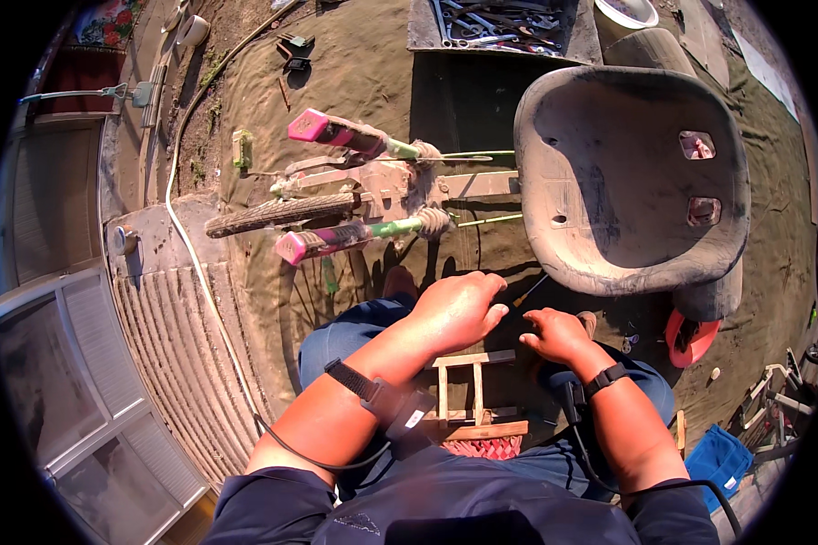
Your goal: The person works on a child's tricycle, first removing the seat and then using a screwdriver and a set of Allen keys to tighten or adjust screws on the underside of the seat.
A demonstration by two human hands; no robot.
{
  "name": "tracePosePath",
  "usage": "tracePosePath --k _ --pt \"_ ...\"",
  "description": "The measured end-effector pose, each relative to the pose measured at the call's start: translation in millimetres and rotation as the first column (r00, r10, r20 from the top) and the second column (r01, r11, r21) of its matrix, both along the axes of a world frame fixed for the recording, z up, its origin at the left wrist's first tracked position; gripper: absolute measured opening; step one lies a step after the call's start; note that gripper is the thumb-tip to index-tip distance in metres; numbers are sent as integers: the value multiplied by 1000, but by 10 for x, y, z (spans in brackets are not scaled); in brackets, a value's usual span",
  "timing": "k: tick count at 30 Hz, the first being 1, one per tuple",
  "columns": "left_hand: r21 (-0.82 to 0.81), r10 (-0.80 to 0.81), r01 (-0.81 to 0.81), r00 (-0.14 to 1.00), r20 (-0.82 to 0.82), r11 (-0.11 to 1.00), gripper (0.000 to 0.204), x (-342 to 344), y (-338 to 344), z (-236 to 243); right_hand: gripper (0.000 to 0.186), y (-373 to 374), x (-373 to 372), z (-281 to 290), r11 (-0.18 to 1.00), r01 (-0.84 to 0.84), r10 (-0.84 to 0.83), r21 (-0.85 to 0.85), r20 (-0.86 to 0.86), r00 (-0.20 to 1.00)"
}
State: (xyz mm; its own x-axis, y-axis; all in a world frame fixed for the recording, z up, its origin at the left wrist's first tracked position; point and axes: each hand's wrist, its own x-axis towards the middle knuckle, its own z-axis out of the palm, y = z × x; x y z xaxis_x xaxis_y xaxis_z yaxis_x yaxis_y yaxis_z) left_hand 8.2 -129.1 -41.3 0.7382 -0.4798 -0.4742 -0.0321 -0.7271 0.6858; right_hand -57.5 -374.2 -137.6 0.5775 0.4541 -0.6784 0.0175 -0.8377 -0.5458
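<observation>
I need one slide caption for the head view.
Left hand and right hand near a dusty wheeled frame, pink and green handlebars, and grey bucket seat.

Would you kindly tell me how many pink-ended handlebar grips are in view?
2: the upper grip, on the far side of the dusty tyre, and the lower grip, on its near side, closer to the left hand.

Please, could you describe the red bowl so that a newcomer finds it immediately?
Find the big dusty seat at upper right. Just below its lower right corner is the bowl, round and red, unlike the angular blue container farther down.
</observation>
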Motion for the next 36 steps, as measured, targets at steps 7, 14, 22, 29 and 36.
tracePosePath --k 7,14,22,29,36 --pt "-12 -183 184 981 68 983 31 9 -149 133 41 185 168 98 983 -148 145 -113 -34 989" --pt "-19 -324 327 942 86 945 24 -229 -69 340 57 116 -237 -703 965 207 -222 -161 -84 971" --pt "-114 -371 372 928 34 921 17 -270 -59 357 75 346 -333 -1253 942 262 -310 -211 -243 919" --pt "-138 -338 327 939 -67 935 19 -122 -29 282 77 343 -719 -1937 910 368 -404 -191 -207 891" --pt "-54 -312 308 945 -99 950 19 41 -12 301 56 401 -403 -1665 957 198 -239 -211 -194 951"
